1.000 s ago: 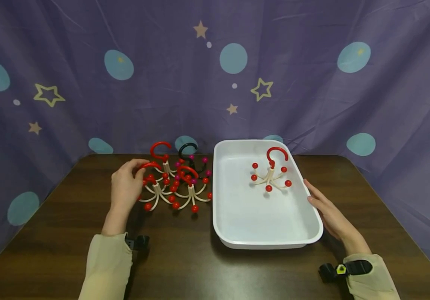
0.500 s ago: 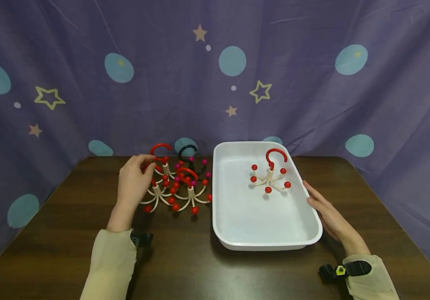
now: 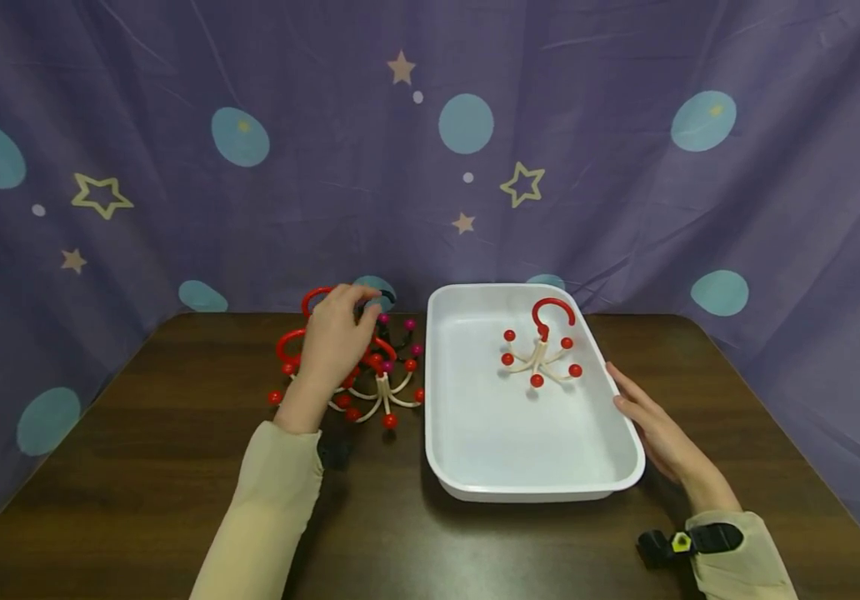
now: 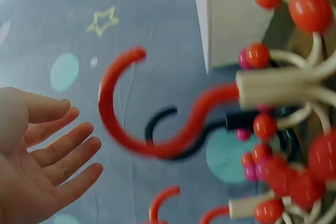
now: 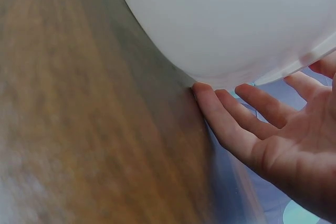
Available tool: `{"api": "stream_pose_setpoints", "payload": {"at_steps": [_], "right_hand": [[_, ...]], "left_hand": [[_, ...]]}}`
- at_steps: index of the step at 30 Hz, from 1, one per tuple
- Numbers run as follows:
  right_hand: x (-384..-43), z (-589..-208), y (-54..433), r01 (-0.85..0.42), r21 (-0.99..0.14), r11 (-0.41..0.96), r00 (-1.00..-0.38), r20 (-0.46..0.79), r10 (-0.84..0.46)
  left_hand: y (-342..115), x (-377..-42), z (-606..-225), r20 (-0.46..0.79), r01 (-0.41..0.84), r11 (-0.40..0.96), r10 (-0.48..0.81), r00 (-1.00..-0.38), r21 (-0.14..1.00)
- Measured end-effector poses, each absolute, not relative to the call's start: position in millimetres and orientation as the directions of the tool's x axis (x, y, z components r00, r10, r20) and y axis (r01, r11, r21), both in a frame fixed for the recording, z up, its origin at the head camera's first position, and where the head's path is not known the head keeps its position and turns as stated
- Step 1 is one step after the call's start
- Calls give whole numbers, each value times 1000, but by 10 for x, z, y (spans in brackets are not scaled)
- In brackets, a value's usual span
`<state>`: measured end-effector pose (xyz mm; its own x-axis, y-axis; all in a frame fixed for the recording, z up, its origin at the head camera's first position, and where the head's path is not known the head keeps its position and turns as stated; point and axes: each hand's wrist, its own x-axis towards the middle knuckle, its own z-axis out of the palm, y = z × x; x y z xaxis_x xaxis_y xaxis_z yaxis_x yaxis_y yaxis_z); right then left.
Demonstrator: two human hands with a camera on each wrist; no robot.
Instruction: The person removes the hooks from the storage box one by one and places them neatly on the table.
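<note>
My left hand point(image 3: 334, 335) is over the group of hook hangers left of the tray. In the left wrist view its fingers point(image 4: 68, 158) are spread and relaxed, apart from a large red hook point(image 4: 107, 98). A cream hanger point(image 3: 382, 385) with red balls stands in front; another red hook point(image 3: 290, 339) shows left of the hand. Behind is a black hanger with magenta balls point(image 3: 410, 325), its hook partly hidden by the hand. My right hand point(image 3: 662, 433) touches the white tray point(image 3: 512, 450) at its right side with straight fingers point(image 5: 223, 119).
One cream hanger point(image 3: 541, 350) with a red hook and red balls stands inside the tray, toward the back right. The dark wooden table point(image 3: 122, 450) ends at a purple patterned curtain point(image 3: 587, 225).
My left hand has moved right and away from me, from the left red-hooked hanger across toward the black one, passing over the group. My right hand and the tray have stayed put.
</note>
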<state>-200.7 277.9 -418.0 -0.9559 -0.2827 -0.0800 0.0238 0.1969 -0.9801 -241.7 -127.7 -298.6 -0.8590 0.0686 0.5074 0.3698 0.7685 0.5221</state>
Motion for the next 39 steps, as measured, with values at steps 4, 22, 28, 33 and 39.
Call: {"api": "stream_pose_setpoints", "payload": {"at_steps": [4,22,28,33,39], "right_hand": [[-2000,-4174,2774,26,-982,190,-956,-80,-281],[-1986,-4153,2774,28,-979,204,-958,-85,-275],[-1991,-4168,2764,26,-980,198,-957,-82,-277],[-1985,-4183,2768,16,-979,203,-956,-75,-283],[-1984,-4186,2789,-2,-983,183,-954,-52,-294]], "left_hand": [[-1069,-2457,-2942,483,380,778,114,-868,500],[-384,-2619,-2827,432,416,817,232,-871,400],[-207,-2644,-2786,430,442,799,259,-865,408],[-36,-2673,-2780,399,459,788,298,-867,409],[183,-2746,-2765,367,476,762,331,-869,439]]}}
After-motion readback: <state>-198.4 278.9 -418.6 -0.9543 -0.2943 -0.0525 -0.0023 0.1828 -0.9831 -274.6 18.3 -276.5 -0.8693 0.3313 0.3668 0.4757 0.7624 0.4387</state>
